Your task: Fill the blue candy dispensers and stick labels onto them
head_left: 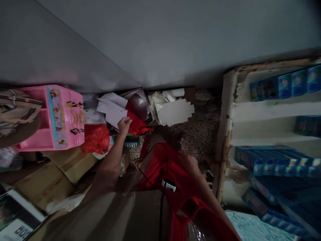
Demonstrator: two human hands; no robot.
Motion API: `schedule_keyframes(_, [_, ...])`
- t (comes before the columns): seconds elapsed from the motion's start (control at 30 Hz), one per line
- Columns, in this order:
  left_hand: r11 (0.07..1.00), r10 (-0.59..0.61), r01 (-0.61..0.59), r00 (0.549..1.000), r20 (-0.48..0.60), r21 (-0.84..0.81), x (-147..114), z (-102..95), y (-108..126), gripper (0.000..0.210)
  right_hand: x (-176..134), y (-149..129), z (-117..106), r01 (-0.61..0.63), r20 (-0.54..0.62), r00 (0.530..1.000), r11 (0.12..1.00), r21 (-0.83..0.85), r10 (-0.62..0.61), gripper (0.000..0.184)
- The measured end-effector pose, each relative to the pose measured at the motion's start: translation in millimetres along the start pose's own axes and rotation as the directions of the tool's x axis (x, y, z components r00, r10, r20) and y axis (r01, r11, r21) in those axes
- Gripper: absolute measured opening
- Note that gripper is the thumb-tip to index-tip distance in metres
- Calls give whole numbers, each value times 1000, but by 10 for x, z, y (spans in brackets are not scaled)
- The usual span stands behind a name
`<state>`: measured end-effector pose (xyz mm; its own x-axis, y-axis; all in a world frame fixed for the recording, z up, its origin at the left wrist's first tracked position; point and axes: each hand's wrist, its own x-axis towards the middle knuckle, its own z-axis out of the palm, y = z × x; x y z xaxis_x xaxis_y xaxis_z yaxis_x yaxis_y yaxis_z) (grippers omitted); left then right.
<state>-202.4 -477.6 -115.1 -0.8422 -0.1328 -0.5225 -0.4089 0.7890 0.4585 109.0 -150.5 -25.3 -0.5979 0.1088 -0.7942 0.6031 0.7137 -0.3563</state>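
Note:
My left hand (124,125) reaches forward, thumb and fingers pinched together at the corner of some white paper sheets (115,115). Whether a sheet or something else is between the fingertips is hidden. Right beside those fingers lies a red cloth bag (136,123), with a dark rounded object (137,105) in a box behind it. On the other side, my right hand (190,163) lies over the red clothing (160,160) at my knee, its fingers dim but seemingly flat. A pile of pale cut card (177,112) sits ahead of it.
At the left stand a pink plastic rack (66,118), a red plastic bag (96,138) and cardboard boxes (75,164). White shelves (265,115) with several blue packs (271,160) rise on the right. A black cord with a small white device (169,185) hangs before me. Ahead is a grey wall (160,40).

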Motion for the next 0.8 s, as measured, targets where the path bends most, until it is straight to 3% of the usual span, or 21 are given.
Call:
schedule_keyframes(0.1, [984, 136, -150, 981, 138, 91, 245, 585, 217, 55, 74, 76, 184, 8, -15, 1000, 997, 72, -7, 36])
schedule_keyframes(0.17, [972, 125, -167, 964, 234, 168, 358, 939, 299, 74, 84, 138, 301, -2, -43, 999, 995, 100, 6, 36])
schedule_keyframes(0.23, [960, 21, -97, 961, 277, 264, 417, 1160, 324, 68, 54, 182, 398, -8, -60, 998, 993, 117, 15, 37])
schedule_keyframes(0.3, [937, -71, -29, 960, 270, 349, 434, 1195, 322, 40, -4, 194, 459, -18, -60, 998, 992, 125, 25, 37])
schedule_keyframes(0.37, [915, -90, -10, 970, 227, 403, 419, 1039, 336, 21, -73, 181, 471, -41, -47, 998, 991, 128, 47, 37])
schedule_keyframes(0.43, [892, -84, 3, 984, 159, 451, 372, 729, 397, 25, -141, 156, 429, -86, -31, 995, 987, 134, 91, 36])
schedule_keyframes(0.53, [864, -49, 22, 998, 41, 502, 224, 106, 607, 32, -219, 91, 267, -103, -62, 991, 975, 197, 118, 33])
schedule_keyframes(0.63, [854, 24, 15, 997, -68, 519, -27, -529, 982, 33, -216, -97, -33, -38, -192, 974, 919, 394, 123, 32])
schedule_keyframes(0.7, [834, 162, -104, 985, -61, 541, -289, -864, 1330, 33, -148, -344, -324, 22, -240, 955, 767, 641, 173, 48])
schedule_keyframes(0.73, [801, 268, -222, 963, -2, 556, -462, -980, 1526, 31, -92, -500, -496, 52, -217, 958, 631, 774, 188, 63])
schedule_keyframes(0.77, [738, 392, -378, 914, 101, 559, -667, -1052, 1727, 29, -22, -670, -682, 69, -170, 969, 464, 883, 180, 78])
schedule_keyframes(0.8, [645, 503, -550, 828, 247, 530, -903, -1072, 1924, 26, 62, -842, -877, 64, -108, 985, 290, 955, 135, 89])
